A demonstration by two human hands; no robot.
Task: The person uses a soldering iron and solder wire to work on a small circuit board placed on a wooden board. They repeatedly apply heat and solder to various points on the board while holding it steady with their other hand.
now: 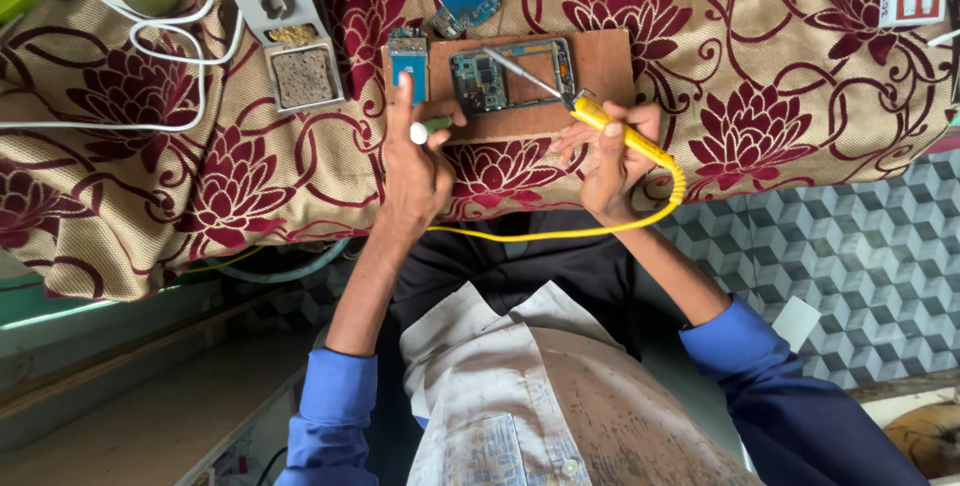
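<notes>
Under right hand, soldering iron handle half-hidden

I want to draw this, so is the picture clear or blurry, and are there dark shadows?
Head view: even, soft light, no harsh shadows or glare; the soldering iron in the right hand and the circuit board look sharp; the left hand is clear too; the edges bend slightly.

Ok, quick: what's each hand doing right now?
Left hand: closed on a small green-and-white tool.
Right hand: closed on the yellow soldering iron.
</notes>
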